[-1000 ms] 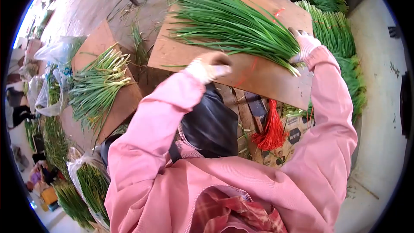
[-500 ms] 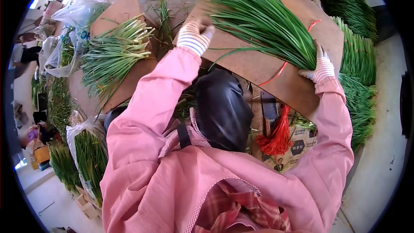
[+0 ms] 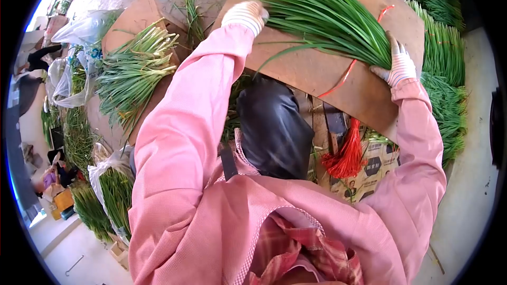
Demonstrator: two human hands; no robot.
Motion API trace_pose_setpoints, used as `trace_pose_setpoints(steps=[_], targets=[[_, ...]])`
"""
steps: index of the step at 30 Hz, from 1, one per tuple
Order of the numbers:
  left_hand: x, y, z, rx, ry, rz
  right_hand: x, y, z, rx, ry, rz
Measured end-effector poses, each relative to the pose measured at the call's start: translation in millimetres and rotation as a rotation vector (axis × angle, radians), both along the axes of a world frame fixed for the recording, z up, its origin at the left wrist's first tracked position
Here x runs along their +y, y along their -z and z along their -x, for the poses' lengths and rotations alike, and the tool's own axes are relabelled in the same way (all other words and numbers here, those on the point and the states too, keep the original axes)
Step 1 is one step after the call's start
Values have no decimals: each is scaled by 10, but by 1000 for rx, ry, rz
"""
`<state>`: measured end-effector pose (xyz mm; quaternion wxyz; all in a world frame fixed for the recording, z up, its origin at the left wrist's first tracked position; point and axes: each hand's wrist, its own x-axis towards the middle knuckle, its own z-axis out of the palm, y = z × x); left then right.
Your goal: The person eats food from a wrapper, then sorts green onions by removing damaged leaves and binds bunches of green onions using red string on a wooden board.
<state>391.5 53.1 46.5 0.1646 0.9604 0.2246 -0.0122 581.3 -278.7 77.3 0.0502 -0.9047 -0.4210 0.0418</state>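
A large bunch of green garlic chives (image 3: 332,18) lies across a brown board (image 3: 296,58). A red tie (image 3: 340,80) runs beneath the bunch, its ends showing on both sides. My right hand (image 3: 400,66), in a white striped glove, wraps round the stem end, thumb on one side and fingers on the other. Beside the leafy part, over the board's left edge, my left hand (image 3: 246,16) has its gloved fingers curled closed. What is in them, if anything, is hidden.
Pale-stemmed greens (image 3: 140,66) lie on another board at left. Tied bundles of chives (image 3: 443,53) are stacked at right. Red ties (image 3: 346,153) hang below the board beside a dark blade (image 3: 335,119). Bagged greens (image 3: 116,190) and another person (image 3: 50,177) are at far left.
My left hand has moved slightly up the view and its fingers have curled in tighter beside the leaves. My right hand stays at the stem end. The whole view has shifted a little.
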Motion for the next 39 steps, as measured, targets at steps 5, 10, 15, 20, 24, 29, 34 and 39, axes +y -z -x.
trace_pose_setpoints(steps=[5, 10, 15, 20, 24, 29, 34, 39], targets=[[352, 162, 435, -461, -464, 288, 1, -5, -22, -36, 18, 14], [-518, 99, 1963, -298, -93, 306, 64, 25, -23, 71, 50, -55], [-1022, 494, 3089, -230, -187, 840, 241, 122, -362, 63, 219, 302], [-1144, 321, 3373, -317, -387, 1090, 1364, -928, 1081, -154, -368, -32], [-1117, 322, 3394, -420, -309, 1066, 2409, -736, 2518, 270, -680, -128], [-1083, 347, 3508, -524, -408, 1210, 3354, -12, 3307, -9, -725, -41], [-839, 252, 3683, -584, -515, 1318, 3848, 120, 3251, -33, -777, 196], [-735, 328, 3718, -762, -578, 1297, 3637, -440, 3293, -91, -769, -472]])
